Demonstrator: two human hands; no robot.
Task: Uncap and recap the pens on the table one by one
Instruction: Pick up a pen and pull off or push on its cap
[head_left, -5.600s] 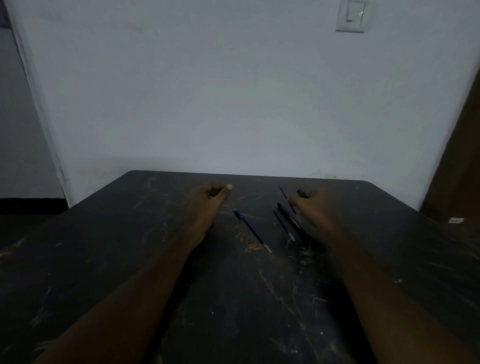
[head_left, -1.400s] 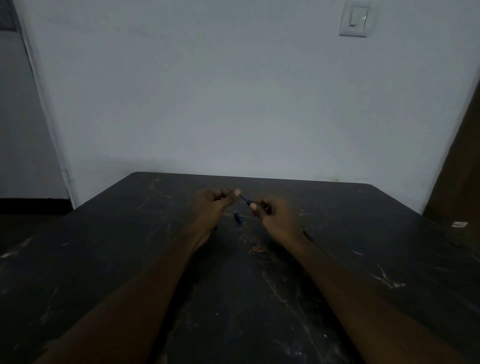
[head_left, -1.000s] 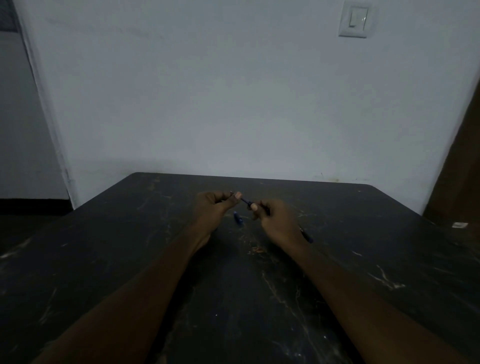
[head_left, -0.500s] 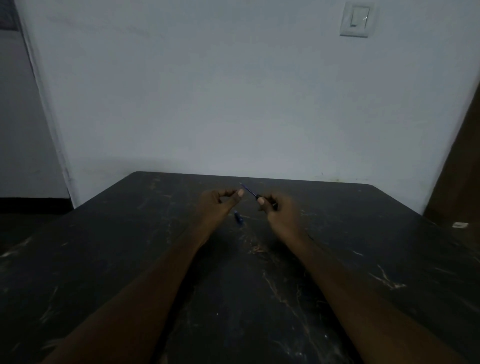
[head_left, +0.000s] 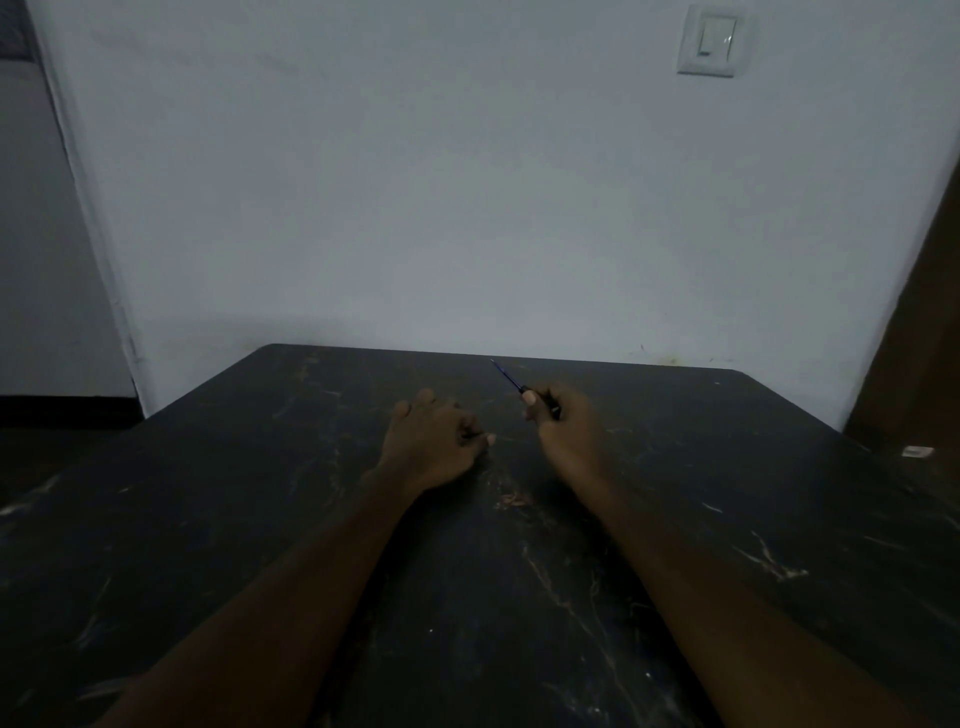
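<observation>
Two bare forearms reach from the near edge across the dark, scratched table (head_left: 779, 519), and the work looks to be mid-cycle on one pen rather than finished. The left hand (head_left: 434, 447) lies knuckles-up on the table, its grip curled shut over something I cannot make out; it may be the cap, but the fingers hide it. Just beyond and to the right, well apart from the left, the right hand (head_left: 563, 426) is raised slightly with its grip closed around the thin dark-blue pen (head_left: 511, 378), whose slim bare tip slants up and away toward the far table edge. That exposed tip suggests uncapping is done and recapping is left. No other pens show on the table, so how many remain cannot be told.
</observation>
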